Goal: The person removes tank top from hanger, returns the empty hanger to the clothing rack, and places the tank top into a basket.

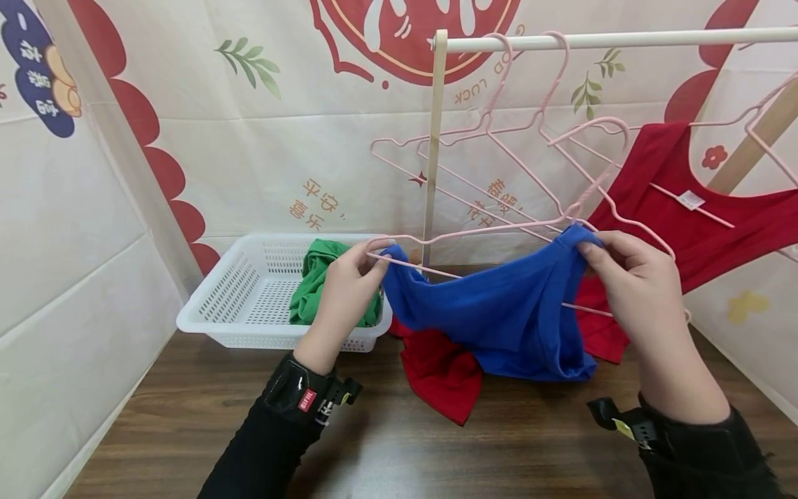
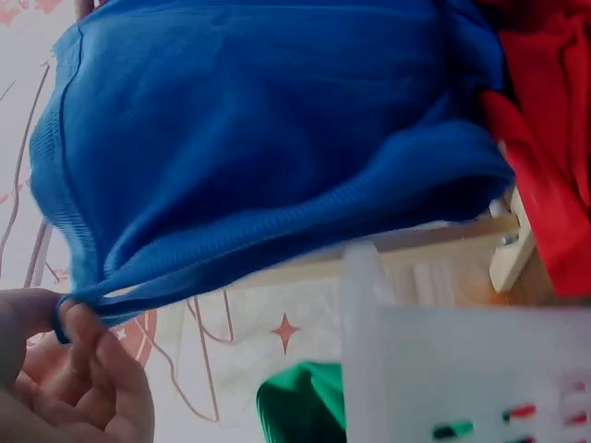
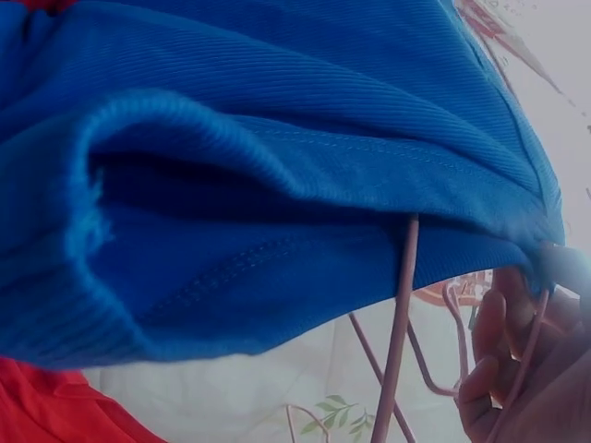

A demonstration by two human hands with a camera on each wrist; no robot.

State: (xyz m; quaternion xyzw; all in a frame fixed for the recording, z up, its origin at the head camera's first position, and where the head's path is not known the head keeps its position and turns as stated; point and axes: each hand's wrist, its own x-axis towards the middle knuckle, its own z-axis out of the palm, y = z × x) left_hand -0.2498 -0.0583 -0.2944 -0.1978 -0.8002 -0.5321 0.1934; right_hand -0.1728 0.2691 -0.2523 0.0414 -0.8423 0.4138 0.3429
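Observation:
A blue tank top (image 1: pixel 492 312) is stretched between both hands above the table. My left hand (image 1: pixel 346 291) pinches one shoulder strap beside the left end of a pink hanger (image 1: pixel 449 237). At the other strap, my right hand (image 1: pixel 642 287) pinches the cloth between thumb and fingers. The hanger's hook stands free above the garment, off the rail. In the right wrist view, a hanger bar (image 3: pixel 399 323) runs into an opening of the blue tank top (image 3: pixel 369 175). How far the hanger's right end sits inside the strap is hidden by cloth.
A white basket (image 1: pixel 240 336) holding green cloth (image 1: pixel 314 277) stands at the left. Pink hangers hang from a white rail (image 1: pixel 598 41) behind the hands. A red tank top (image 1: pixel 661 208) hangs at the right; red cloth (image 1: pixel 439 378) lies lower on the wooden table (image 1: pixel 187 409).

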